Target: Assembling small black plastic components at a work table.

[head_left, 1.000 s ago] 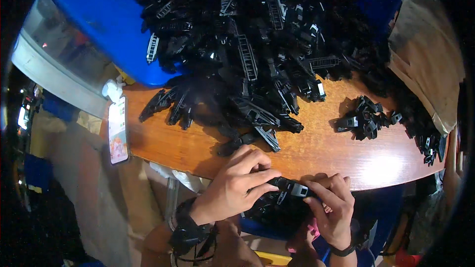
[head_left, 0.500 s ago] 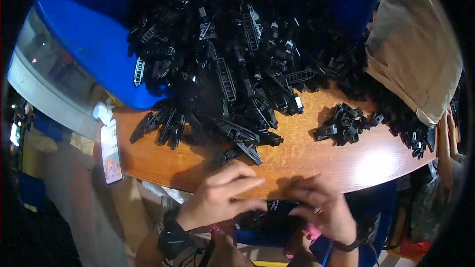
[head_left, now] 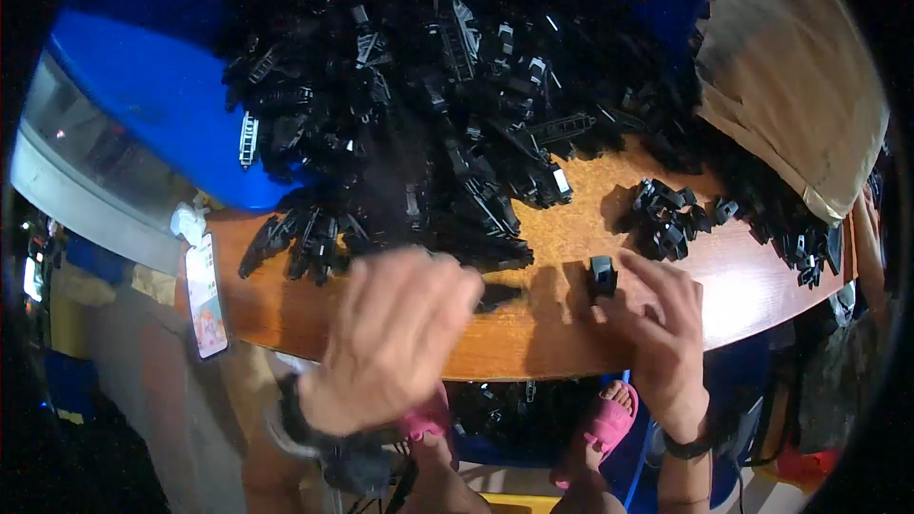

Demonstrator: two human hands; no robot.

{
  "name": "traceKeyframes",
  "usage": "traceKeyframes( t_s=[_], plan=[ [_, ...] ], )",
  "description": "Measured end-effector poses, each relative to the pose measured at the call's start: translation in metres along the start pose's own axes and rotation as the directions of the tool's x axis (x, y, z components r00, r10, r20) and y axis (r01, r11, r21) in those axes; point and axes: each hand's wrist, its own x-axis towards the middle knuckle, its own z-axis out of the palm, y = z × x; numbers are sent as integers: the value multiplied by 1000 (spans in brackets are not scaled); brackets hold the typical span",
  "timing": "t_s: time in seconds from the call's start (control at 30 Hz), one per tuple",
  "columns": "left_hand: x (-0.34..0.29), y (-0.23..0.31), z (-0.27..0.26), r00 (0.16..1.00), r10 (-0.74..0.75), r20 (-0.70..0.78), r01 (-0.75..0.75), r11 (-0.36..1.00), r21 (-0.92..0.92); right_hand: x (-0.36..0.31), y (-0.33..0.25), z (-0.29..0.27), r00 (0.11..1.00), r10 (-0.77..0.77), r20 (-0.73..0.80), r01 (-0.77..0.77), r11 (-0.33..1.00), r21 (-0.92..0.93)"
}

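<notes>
My left hand (head_left: 390,338) is raised over the table's near edge, back upward and blurred by motion. Its fingertips are hidden, so whatever it may hold does not show. Right of it a black plastic piece (head_left: 500,297) lies on the wood. My right hand (head_left: 662,324) reaches over the table with its thumb and index finger at either end of a small black plastic clip (head_left: 602,276). Just beyond is a small pile of similar black clips (head_left: 669,219). A large heap of black plastic parts (head_left: 419,114), some ladder-shaped, covers the far side.
The brown wooden table (head_left: 533,352) has a curved near edge. A blue tub (head_left: 143,86) stands behind at left, a phone (head_left: 206,300) at the left edge, a brown paper sack (head_left: 790,76) at right. Below are pink sandals (head_left: 614,414).
My hands have moved apart and up from the table edge, the right one toward the small pile with a black clip at its fingertips. The view has shifted slightly.
</notes>
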Motion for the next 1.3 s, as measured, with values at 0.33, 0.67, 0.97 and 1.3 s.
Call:
traceKeyframes(
  t_s=[0.33, 0.67, 0.97, 1.3],
  plan=[
    [-17, 27, 26, 974, -117, 196, 196, 867, -458, 9, -12, 43, 870, 486, -87, -488, 873, -7],
    [-34, 22, 35, 968, -188, 168, 250, 787, -564, 5, -2, 33, 861, 506, -50, -485, 846, 223],
    [-38, 19, 38, 974, -168, 154, 226, 799, -557, -15, -29, 4, 851, 411, 326, -523, 626, 579],
    [-33, 26, 39, 971, -163, 175, 237, 756, -610, -9, -31, 23, 955, 209, 212, -292, 800, 524]
  ],
)
